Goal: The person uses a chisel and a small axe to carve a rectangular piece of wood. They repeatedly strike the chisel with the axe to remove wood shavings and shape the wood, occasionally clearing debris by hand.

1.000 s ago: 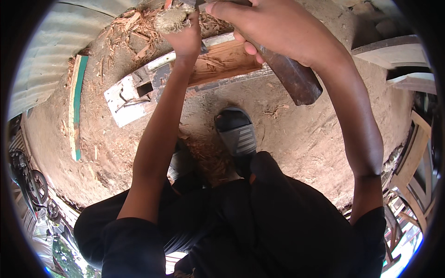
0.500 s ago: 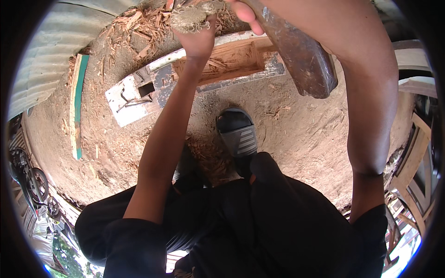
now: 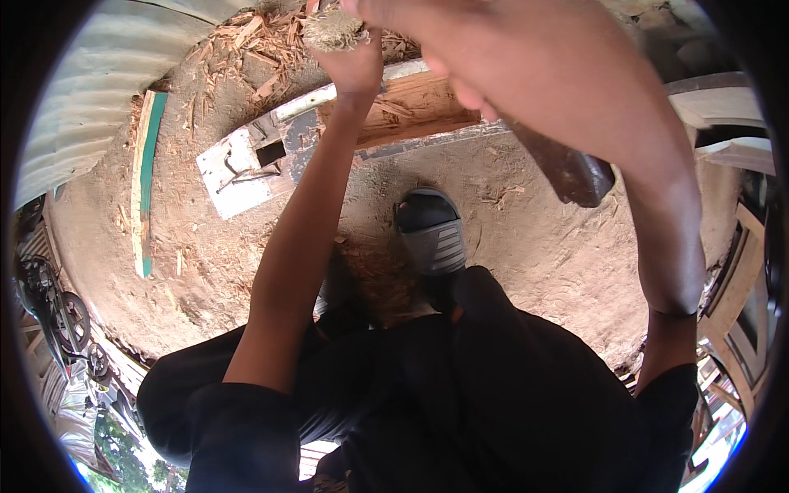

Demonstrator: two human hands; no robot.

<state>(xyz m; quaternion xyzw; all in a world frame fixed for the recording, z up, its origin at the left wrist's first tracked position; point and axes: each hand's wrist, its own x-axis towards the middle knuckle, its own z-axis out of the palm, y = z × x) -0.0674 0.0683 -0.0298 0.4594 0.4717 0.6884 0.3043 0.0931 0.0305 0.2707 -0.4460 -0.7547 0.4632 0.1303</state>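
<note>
At the top, my left hand point(image 3: 351, 67) is closed around a chisel, as its frayed, straw-coloured handle end point(image 3: 331, 29) suggests; the blade is out of sight. My right hand point(image 3: 460, 82) has its fingers curled around a heavy, dark brown wooden mallet point(image 3: 567, 168), partly covered by my right forearm. The mallet slants down to the right of my left hand. Below both hands lies a long timber piece point(image 3: 403, 148) with worn white and grey paint, a wide hollow cut into its bare wood and a small square hole point(image 3: 270, 153) near its left end.
Wood chips point(image 3: 263, 57) lie heaped beyond the timber. A green-edged wooden strip point(image 3: 148, 185) rests on the dirt at left, near a corrugated metal sheet point(image 3: 82, 123). My sandalled foot point(image 3: 431, 230) stands close to the timber. Wooden frames point(image 3: 735, 304) are at right, a motorcycle point(image 3: 57, 316) at far left.
My right hand and the mallet have come down and toward the left, nearer the timber. My left hand keeps its hold at almost the same spot. The view has shifted slightly.
</note>
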